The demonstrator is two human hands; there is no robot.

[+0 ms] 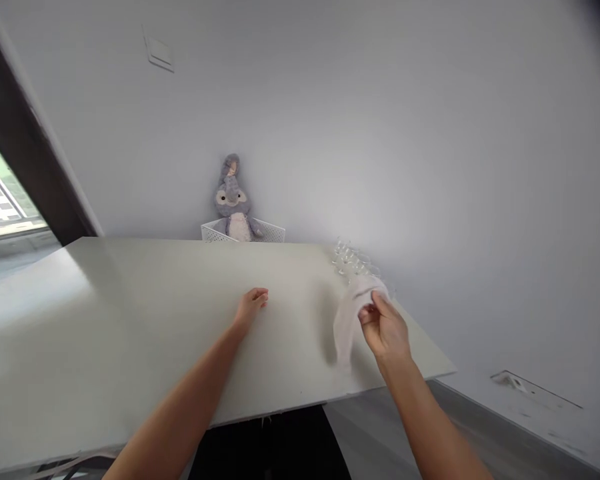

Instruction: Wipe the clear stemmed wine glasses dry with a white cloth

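Note:
A thin, soft whitish cloth [346, 323] hangs from my right hand [387, 327], pinched between thumb and fingers above the right part of the table. Its lower end droops to the left and is a little blurred; I cannot tell what kind of cloth piece it is. My left hand [253, 303] is at the middle of the table, its fingers curled in and nothing visible in them. Just beyond the cloth, a cluster of clear, shiny pieces [350, 259] lies along the table's right edge, partly covered by the cloth.
The pale tabletop [165, 307] spreads under both hands. Behind its far edge, a grey plush toy [233, 200] sits in a white perforated basket [275, 232] against the wall. A dark seat [265, 447] is below the near edge. A window [3, 187] is at left.

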